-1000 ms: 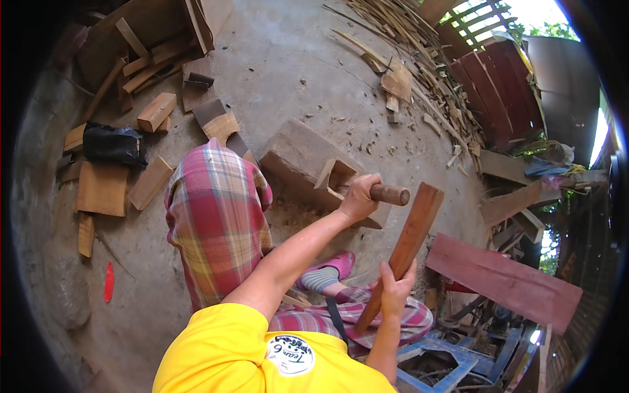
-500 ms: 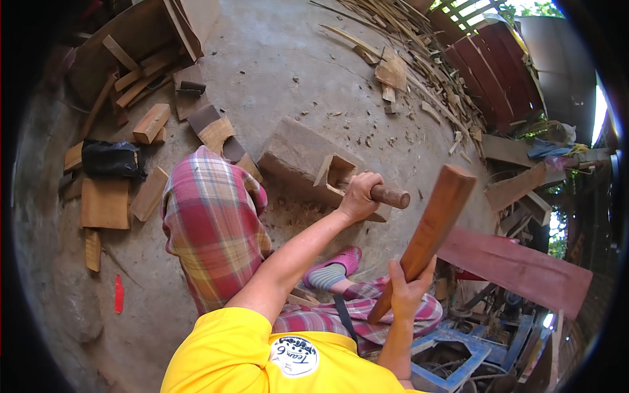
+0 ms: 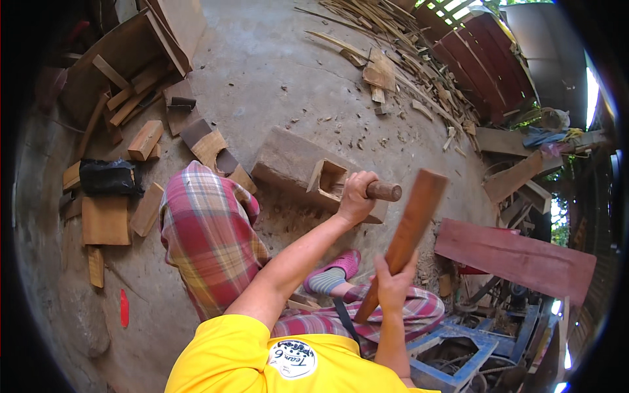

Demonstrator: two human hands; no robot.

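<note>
My left hand is wrapped round the thick, round wooden handle of what looks like a chisel. Its other end points into the square opening of a small hollow wooden piece, where the tip is hidden. That piece rests against a large, weathered wooden block on the floor. My right hand grips the lower part of a long, flat-sided wooden club. The club stands tilted up, its broad end just right of the chisel handle and apart from it.
Wood offcuts and a black-wrapped bundle lie on the left. Wood strips are heaped at the far right. A reddish plank and a blue metal frame are at my right. Chips litter the concrete floor.
The club in my right hand has swung left, its broad end closer to the chisel handle. My left hand keeps its grip at the hollow piece. The whole view has shifted slightly.
</note>
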